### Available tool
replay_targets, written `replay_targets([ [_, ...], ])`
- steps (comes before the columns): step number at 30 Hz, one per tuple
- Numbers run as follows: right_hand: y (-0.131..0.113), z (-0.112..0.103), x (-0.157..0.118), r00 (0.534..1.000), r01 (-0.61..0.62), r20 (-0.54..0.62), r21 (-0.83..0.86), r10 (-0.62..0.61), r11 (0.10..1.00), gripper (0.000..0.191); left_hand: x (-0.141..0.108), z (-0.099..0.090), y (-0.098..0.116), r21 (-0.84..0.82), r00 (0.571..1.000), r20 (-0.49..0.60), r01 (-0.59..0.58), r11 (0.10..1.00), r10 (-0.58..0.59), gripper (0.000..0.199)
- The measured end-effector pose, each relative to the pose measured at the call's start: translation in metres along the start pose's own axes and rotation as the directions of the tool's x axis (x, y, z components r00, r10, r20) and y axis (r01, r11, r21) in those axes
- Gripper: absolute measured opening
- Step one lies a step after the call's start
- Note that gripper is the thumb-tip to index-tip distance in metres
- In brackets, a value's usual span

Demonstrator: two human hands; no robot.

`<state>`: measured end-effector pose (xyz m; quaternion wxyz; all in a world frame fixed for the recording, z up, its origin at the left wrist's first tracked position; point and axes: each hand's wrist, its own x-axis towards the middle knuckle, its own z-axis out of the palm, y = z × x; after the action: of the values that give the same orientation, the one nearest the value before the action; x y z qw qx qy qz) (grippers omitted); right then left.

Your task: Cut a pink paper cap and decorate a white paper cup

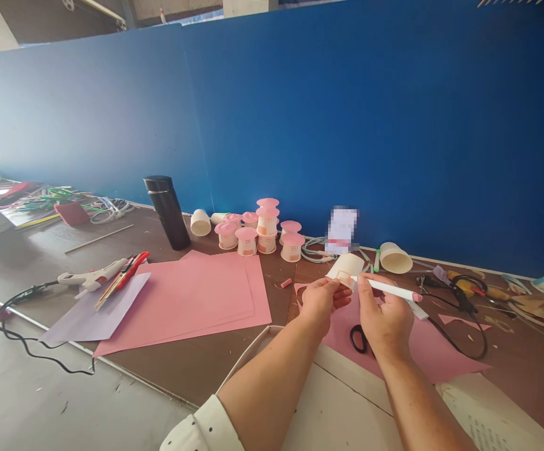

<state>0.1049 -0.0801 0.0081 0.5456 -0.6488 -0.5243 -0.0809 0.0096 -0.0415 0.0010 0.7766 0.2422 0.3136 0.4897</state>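
My left hand (324,302) is closed around the rim end of a white paper cup (348,265), which is tilted and has orange-red window-like lines drawn on its side. In my right hand (384,316) is a white marker pen (394,290) with a pink end, its other end close to the drawing on the cup. Whether the tip touches the cup I cannot tell. Below my hands are a pink paper sheet (434,351) and the black handle of scissors (358,339). A small pink pen cap (285,283) lies to the left.
Several cups with pink paper tops (246,240) stand along the blue partition (272,125). Left are a black bottle (167,213), pink sheets (182,300), a glue gun (94,275) and a red cutter (124,275). Another white cup (395,257) and cables lie right.
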Motion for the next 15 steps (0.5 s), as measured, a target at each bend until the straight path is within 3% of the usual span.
replay_targets([
  [9, -0.001, -0.0012, -0.001, 0.995, -0.048, 0.086, -0.001, 0.048, 0.999, 0.034, 0.0, 0.0006, -0.0001, 0.044, 1.0, 0.003, -0.008, 0.999, 0.008, 0.011],
  [15, -0.0013, -0.0012, -0.0004, 0.998, -0.043, 0.056, -0.002, 0.043, 0.999, 0.033, 0.0003, 0.0013, 0.0002, 0.053, 1.0, 0.003, -0.018, 0.998, 0.018, 0.011],
])
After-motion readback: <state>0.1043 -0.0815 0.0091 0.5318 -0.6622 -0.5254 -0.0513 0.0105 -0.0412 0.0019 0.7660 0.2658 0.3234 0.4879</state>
